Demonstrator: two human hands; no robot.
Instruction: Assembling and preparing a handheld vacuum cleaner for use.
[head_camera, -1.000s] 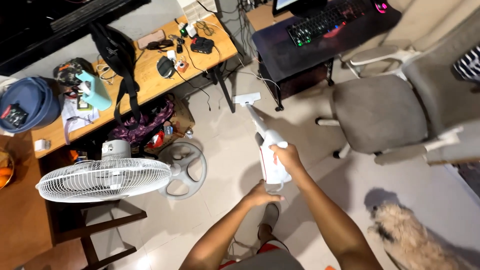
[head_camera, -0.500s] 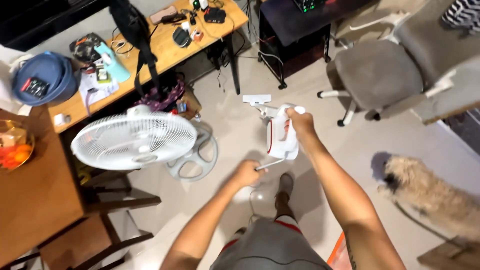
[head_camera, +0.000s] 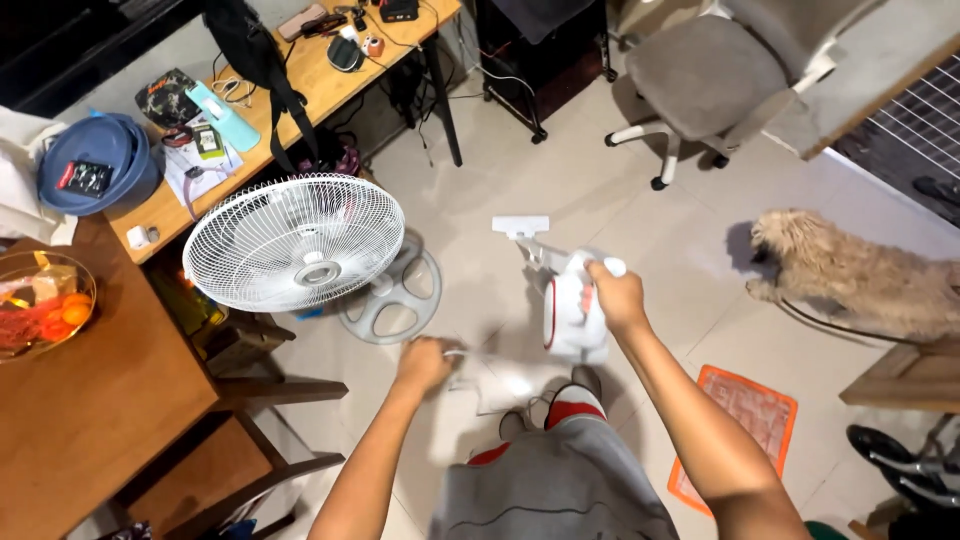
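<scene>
Head view, left hand (head_camera: 424, 362) now further left, clenched on the white cord (head_camera: 470, 356), right hand (head_camera: 612, 296) gripping the white handheld vacuum (head_camera: 572, 312) over the floor, fan (head_camera: 296, 242) nearer, dog (head_camera: 850, 272) shifted up-right, bench (head_camera: 300, 100) beyond.

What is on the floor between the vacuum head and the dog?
In the head view, the stretch between the vacuum head and the dog is bare tiled floor; nothing lies on it.
</scene>
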